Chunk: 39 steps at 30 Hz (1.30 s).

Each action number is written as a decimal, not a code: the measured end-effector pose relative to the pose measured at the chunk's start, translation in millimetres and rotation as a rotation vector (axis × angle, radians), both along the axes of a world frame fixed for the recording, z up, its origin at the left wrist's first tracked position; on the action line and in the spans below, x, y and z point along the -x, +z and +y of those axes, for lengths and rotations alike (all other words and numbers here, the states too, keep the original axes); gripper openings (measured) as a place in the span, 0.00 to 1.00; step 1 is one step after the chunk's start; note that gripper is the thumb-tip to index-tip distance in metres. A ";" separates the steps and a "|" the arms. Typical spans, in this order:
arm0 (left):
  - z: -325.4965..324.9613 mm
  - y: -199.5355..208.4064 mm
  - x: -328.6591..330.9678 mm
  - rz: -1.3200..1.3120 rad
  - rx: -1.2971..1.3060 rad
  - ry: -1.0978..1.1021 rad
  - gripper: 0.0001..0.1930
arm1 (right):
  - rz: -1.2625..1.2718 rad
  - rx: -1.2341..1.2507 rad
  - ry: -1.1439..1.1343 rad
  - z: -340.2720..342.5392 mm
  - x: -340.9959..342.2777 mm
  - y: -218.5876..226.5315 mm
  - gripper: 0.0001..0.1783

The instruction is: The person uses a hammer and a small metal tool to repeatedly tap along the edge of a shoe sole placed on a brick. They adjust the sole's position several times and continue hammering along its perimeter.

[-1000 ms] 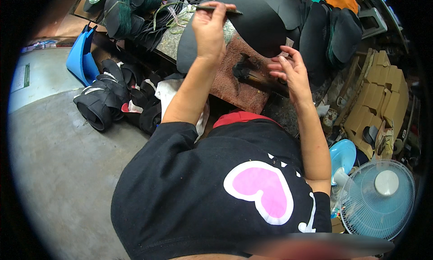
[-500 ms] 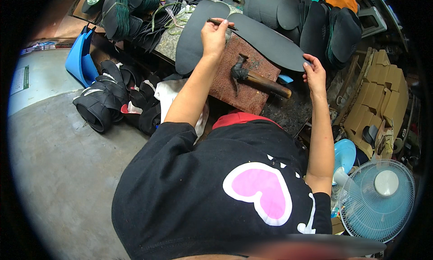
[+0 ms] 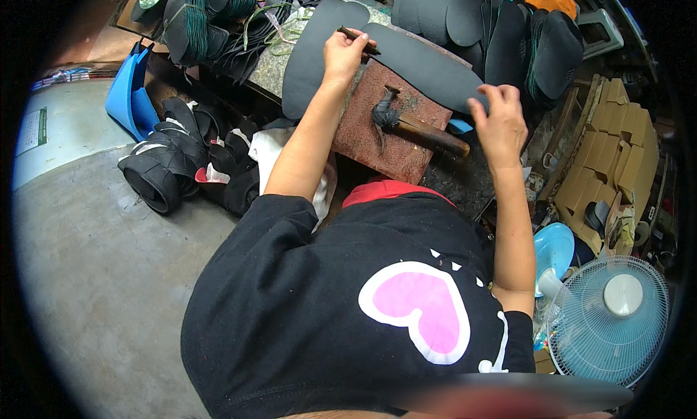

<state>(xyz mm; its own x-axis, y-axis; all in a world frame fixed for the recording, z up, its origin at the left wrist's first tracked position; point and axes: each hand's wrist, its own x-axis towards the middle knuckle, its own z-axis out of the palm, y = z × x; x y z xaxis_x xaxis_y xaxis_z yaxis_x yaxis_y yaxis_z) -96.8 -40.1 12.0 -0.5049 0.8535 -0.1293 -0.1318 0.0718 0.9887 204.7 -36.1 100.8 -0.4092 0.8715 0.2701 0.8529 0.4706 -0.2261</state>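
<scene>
A long dark grey sole-shaped sheet (image 3: 425,64) slants across the work block, its near-left end beside my left hand (image 3: 344,59). That hand is closed on a thin dark stick-like tool (image 3: 356,38), thumb close to the sheet's end. At the sheet's other end is my right hand (image 3: 501,125), fingers bent and apart, thumb and forefinger over the sheet. Part of that end is hidden behind the hand. Another dark grey sole sheet (image 3: 312,67) lies left of my left hand. Below the slanted sheet, a hammer (image 3: 425,133) with a wooden handle rests on the reddish-brown block (image 3: 363,143).
Bundles of dark soles tied with green string (image 3: 187,27) are at the back left, with more stacked soles (image 3: 504,41) at the back right. Black straps (image 3: 163,161) lie left. Cardboard (image 3: 602,157) and a fan (image 3: 606,321) stand right.
My right hand has opened from its pinch on the sheet's end and turned, its fingers moving left over the sheet. The sheet has shifted slightly left; my left hand keeps the tool.
</scene>
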 end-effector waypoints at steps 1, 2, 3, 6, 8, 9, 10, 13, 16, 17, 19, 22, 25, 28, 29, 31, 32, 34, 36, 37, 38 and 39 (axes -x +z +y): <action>0.6 -1.0 -1.7 0.004 -0.011 0.012 0.06 | 0.010 0.153 0.085 -6.9 8.0 1.6 0.17; 0.9 -1.9 -3.9 0.006 -0.021 0.023 0.06 | 0.056 0.248 0.210 -13.7 14.9 2.1 0.18; 2.8 -2.2 -4.8 0.017 -0.016 0.023 0.06 | -0.013 0.320 0.299 -21.9 21.5 0.8 0.19; 6.1 -2.6 -7.0 0.039 -0.018 0.028 0.05 | -0.168 0.348 0.411 -39.1 34.7 -7.8 0.25; 6.8 -3.9 -9.3 0.037 -0.051 0.036 0.05 | -0.136 0.297 0.403 -41.5 34.3 -12.1 0.24; 7.7 -4.6 -9.6 0.075 -0.057 0.034 0.05 | -0.063 0.238 0.432 -41.0 32.7 -13.2 0.23; 8.4 -5.8 -10.6 0.080 -0.063 0.038 0.05 | -0.027 0.211 0.435 -38.2 30.3 -13.2 0.22; 9.8 -8.8 -14.7 0.098 -0.092 0.050 0.05 | 0.182 0.210 0.392 -26.4 23.0 -8.6 0.16; 9.6 -5.7 -18.8 0.120 -0.110 0.073 0.06 | 0.385 0.242 0.168 -9.2 20.1 -2.9 0.19; 8.0 -2.8 -20.3 0.138 -0.097 0.085 0.05 | 0.346 0.283 0.044 -1.4 18.2 -1.4 0.20; 3.7 5.1 -21.9 0.342 -0.074 0.116 0.05 | 0.239 0.309 -0.121 11.2 14.9 -2.3 0.22; 0.8 16.5 -25.3 0.668 -0.089 0.167 0.05 | 0.086 0.342 -0.206 18.1 11.8 -11.7 0.24; 13.7 20.5 -31.7 0.204 -0.277 0.109 0.03 | 0.039 0.373 -0.224 15.3 10.7 -22.8 0.25; 30.9 15.4 -36.2 0.040 -0.230 -0.026 0.04 | 0.051 0.329 -0.202 13.6 9.1 -28.7 0.25; 36.1 12.4 -37.1 0.163 -0.166 -0.037 0.05 | 0.039 0.345 -0.212 13.6 8.4 -29.7 0.25; 43.4 6.0 -40.7 0.214 -0.165 -0.001 0.06 | 0.044 0.316 -0.200 14.6 7.7 -30.9 0.26; 45.4 3.2 -41.8 0.241 -0.114 0.016 0.06 | 0.031 0.330 -0.210 15.2 7.7 -30.8 0.26; 47.7 -0.8 -43.1 0.188 -0.139 0.041 0.06 | 0.017 0.329 -0.217 16.5 9.1 -28.5 0.25; 48.1 -2.7 -42.7 0.139 -0.136 0.057 0.07 | 0.059 0.319 -0.218 18.4 11.6 -20.6 0.25; 47.9 -2.9 -41.3 0.169 -0.135 0.034 0.07 | 0.058 0.352 -0.255 19.0 13.8 -14.6 0.24; 47.6 -2.5 -39.1 0.200 -0.134 0.011 0.07 | 0.108 0.334 -0.221 20.0 15.7 -6.7 0.23; 47.4 -2.0 -36.9 0.229 -0.128 -0.017 0.07 | 0.141 0.345 -0.223 21.9 16.6 3.7 0.22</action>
<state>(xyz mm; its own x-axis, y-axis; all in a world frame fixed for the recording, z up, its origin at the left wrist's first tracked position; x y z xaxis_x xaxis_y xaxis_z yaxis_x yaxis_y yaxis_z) -59.9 7.3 10.0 -0.4937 0.8643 0.0961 0.0971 -0.0551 0.9938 188.1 -14.1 104.6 -0.1808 0.9834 -0.0133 0.8748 0.1546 -0.4591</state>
